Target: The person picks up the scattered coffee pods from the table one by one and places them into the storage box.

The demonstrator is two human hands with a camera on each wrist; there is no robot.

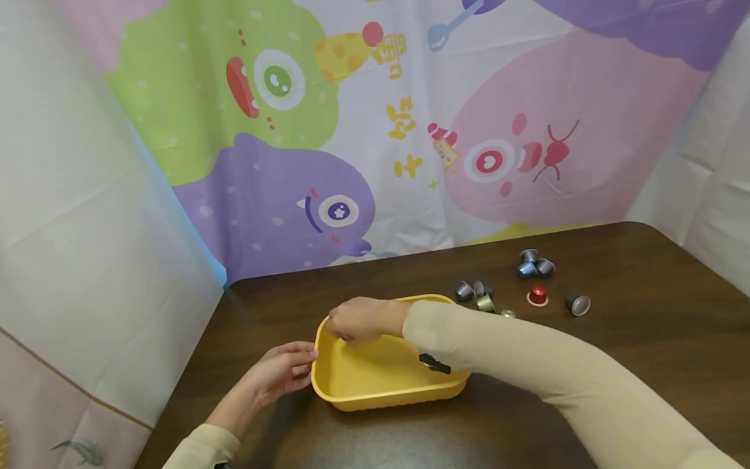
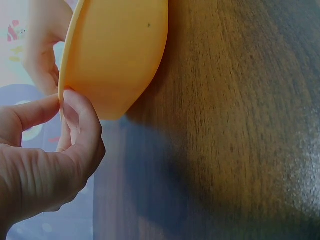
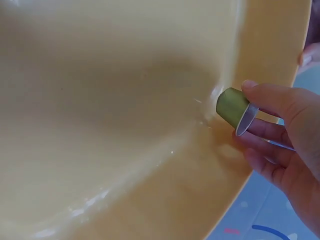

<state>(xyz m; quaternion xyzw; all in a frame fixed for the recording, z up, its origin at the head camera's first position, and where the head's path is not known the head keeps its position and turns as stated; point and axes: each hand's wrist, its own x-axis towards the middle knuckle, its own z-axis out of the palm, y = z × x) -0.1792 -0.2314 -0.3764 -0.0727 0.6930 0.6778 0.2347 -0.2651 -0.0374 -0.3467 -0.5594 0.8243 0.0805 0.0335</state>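
Observation:
A yellow plastic basin (image 1: 387, 395) sits on the table in front of me. At its left end, my left hand (image 1: 285, 371) pinches the rim, thumb on one side and fingers on the other, as the left wrist view shows. My right hand (image 1: 360, 320) reaches down inside the basin near its far left corner. Between its thumb and fingertips, in the right wrist view, it holds a green coffee capsule (image 3: 233, 107) by the silver rim end, close to the basin's inner wall. The right hand hides this capsule in the head view.
Several coffee capsules lie on the brown table (image 1: 269, 306) behind and right of the basin: a silver one (image 1: 464, 291), a light green one (image 1: 484, 303), a blue one (image 1: 527, 269), a red one (image 1: 537, 296). A patterned cloth (image 1: 422, 215) hangs behind the table.

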